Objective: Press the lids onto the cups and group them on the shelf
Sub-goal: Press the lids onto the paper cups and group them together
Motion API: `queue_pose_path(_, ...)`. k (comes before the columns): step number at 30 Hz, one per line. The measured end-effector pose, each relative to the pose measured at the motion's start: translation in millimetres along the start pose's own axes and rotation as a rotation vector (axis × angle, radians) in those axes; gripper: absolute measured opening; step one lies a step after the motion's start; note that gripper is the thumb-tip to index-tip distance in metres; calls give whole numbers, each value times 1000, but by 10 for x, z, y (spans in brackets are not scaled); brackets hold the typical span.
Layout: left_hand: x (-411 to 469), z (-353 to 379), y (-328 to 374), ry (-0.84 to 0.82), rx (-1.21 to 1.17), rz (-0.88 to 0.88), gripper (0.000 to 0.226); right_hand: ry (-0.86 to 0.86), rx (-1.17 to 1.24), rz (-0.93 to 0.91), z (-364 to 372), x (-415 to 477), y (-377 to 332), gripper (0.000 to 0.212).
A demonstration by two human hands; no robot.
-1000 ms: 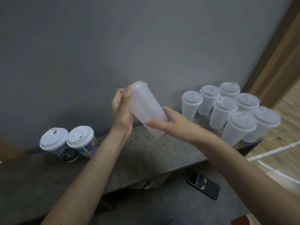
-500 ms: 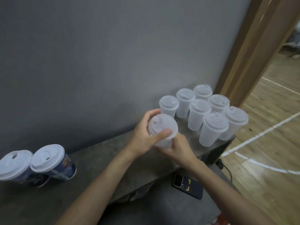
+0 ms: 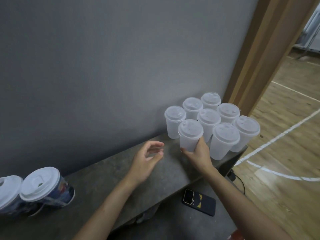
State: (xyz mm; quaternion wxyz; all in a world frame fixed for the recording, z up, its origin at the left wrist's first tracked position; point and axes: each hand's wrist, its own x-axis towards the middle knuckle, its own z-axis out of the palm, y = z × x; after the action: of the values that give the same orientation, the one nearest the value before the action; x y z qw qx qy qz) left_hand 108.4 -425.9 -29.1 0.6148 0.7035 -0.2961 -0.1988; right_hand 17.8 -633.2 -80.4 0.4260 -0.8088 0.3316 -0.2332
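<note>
Found right hand (image 3: 199,155) grasping a translucent held cup (image 3: 189,137) by the lower wall, fingers and thumb curled round it. Noted lid (image 3: 190,129) seated on top. Placed this cup at the front-left corner of the cup group, just beside its neighbours. Cannot confirm contact between its base and the shelf (image 3: 107,172).

Counted seven other lidded cups (image 3: 208,118), upright and packed close at the right end of the shelf, against the grey wall (image 3: 103,66).

Recorded left hand (image 3: 145,160) released, fingers loosely curved, holding nothing, above the shelf near the held cup but apart from it.

Logged two printed cups (image 3: 45,187) with white lids at the shelf's far left, touching each other, well apart from the group.

Observed a dark phone (image 3: 199,201) lying flat on a lower surface below the shelf edge.
</note>
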Motion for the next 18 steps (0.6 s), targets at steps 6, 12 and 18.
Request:
queue_pose_path(6, -68, -102, -66, 57, 48, 9, 20, -12, 54, 103, 85, -85, 85, 81)
queue_pose_path(12, -422, -494, -89, 172, 428, 121, 17, -121, 166, 210, 286, -699, 54, 87)
queue_pose_path(18, -869, -1135, 137, 617, 986, 273, 17, -519, 252, 55, 804, -1076, -411, 73)
